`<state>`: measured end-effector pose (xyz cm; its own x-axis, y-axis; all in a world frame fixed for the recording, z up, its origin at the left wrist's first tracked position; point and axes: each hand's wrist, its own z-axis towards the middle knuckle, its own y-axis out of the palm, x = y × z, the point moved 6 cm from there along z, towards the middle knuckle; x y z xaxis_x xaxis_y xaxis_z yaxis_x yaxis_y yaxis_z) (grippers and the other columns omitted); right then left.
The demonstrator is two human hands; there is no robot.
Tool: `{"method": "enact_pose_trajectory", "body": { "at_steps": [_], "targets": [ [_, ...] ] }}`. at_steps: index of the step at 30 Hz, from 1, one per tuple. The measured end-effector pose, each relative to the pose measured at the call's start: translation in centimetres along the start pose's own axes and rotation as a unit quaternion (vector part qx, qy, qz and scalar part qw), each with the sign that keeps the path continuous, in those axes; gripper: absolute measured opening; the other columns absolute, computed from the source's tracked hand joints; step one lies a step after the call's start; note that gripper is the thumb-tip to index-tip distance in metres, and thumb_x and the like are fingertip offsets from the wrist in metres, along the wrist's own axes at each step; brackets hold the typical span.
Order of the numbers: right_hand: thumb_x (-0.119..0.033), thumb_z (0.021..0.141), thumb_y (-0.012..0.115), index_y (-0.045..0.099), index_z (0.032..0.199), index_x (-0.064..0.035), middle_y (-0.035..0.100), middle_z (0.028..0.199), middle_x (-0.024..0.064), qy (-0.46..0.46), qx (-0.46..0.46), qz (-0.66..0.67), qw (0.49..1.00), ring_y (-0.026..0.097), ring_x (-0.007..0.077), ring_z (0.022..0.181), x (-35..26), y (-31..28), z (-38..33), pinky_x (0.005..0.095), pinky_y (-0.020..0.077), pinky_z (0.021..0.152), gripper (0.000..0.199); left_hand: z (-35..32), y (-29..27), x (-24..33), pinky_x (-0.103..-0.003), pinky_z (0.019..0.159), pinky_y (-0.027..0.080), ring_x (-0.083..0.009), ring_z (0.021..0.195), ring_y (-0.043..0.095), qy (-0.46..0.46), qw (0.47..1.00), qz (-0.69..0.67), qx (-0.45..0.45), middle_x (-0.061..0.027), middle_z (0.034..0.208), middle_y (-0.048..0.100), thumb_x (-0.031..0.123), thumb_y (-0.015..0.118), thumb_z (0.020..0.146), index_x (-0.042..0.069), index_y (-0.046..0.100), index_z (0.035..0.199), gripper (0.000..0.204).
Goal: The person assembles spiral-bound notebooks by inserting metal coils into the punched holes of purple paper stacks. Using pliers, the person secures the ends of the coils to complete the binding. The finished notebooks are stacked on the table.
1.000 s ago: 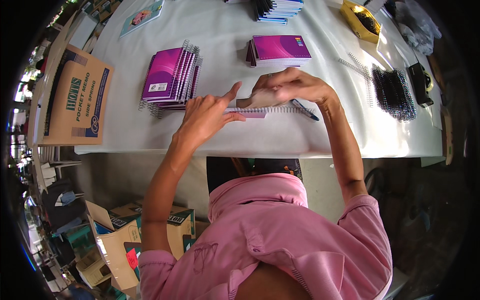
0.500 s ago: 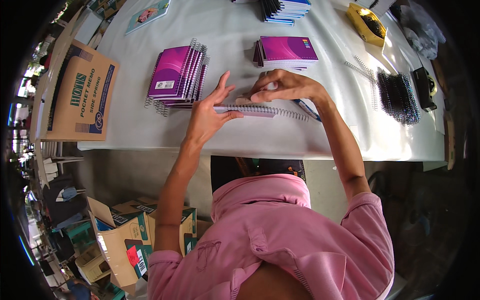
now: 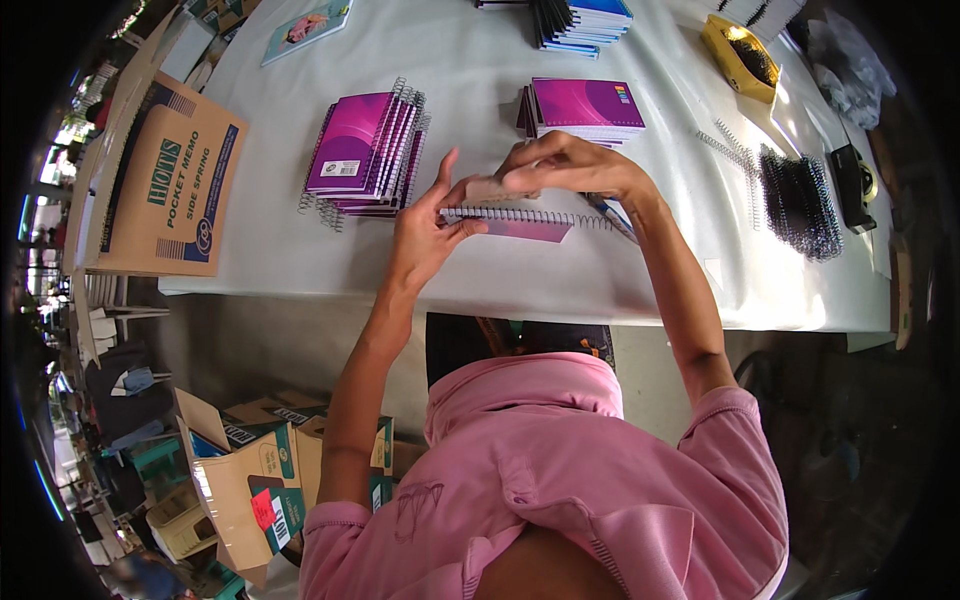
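My left hand (image 3: 425, 228) is closed on the left end of a purple spiral notebook (image 3: 535, 231), thumb on the near side, one finger raised. The notebook is held spine up above the table's near part. A dark wire coil (image 3: 510, 214) runs along its spine, and a loose length sticks out past the right end. Just above the coil, my right hand (image 3: 575, 165) pinches a small, pale brown flat piece (image 3: 503, 190), slightly blurred. Whether the piece touches the coil, I cannot tell. Behind my right wrist lies a blue-and-white slim object (image 3: 612, 212), partly hidden.
Coiled purple notebooks (image 3: 350, 150) are stacked left, another purple stack (image 3: 588, 105) beyond my right hand. Loose coils (image 3: 800, 205), a black tape dispenser (image 3: 852, 185) and a yellow container (image 3: 725, 50) lie right. A cardboard box (image 3: 175, 190) stands left, blue-edged notebooks (image 3: 590, 25) far back.
The notebook has tilted, showing more purple cover. Less of the coil now sticks out at its right end. The pale piece has come into clearer view between my hands.
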<state>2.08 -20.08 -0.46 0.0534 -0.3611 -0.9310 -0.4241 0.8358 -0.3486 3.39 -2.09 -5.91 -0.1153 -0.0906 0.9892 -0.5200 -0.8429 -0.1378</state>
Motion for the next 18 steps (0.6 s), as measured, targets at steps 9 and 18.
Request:
{"method": "enact_pose_trajectory", "body": {
  "at_steps": [9,18],
  "targets": [
    [-0.061,0.08,0.064,0.071,0.106,-0.0031,0.068,0.099,0.0104,-0.009,0.046,-0.068,0.997,0.06,0.0213,0.097,0.7,-2.8,-3.2,0.0343,0.0443,0.083,0.064,0.1,-0.9,-1.0,-0.026,0.095,0.05,-0.0181,0.119,0.056,0.036,0.996,-0.01,-0.083,-0.0135,0.134,0.057,0.005,0.067,0.088,0.003,0.043,0.142,0.059],
    [-0.026,0.08,0.075,0.068,0.115,-0.0188,0.052,0.128,0.0081,0.109,0.386,-0.565,0.721,0.044,0.0277,0.126,6.1,-8.7,-16.1,0.0503,0.0308,0.104,0.037,-0.2,0.4,-0.3,-0.029,0.107,0.036,-0.014,0.121,0.05,0.007,0.986,-0.09,-0.139,-0.0113,0.137,0.055,0.024,0.063,0.094,0.005,0.046,0.141,0.054]
  ]
}}
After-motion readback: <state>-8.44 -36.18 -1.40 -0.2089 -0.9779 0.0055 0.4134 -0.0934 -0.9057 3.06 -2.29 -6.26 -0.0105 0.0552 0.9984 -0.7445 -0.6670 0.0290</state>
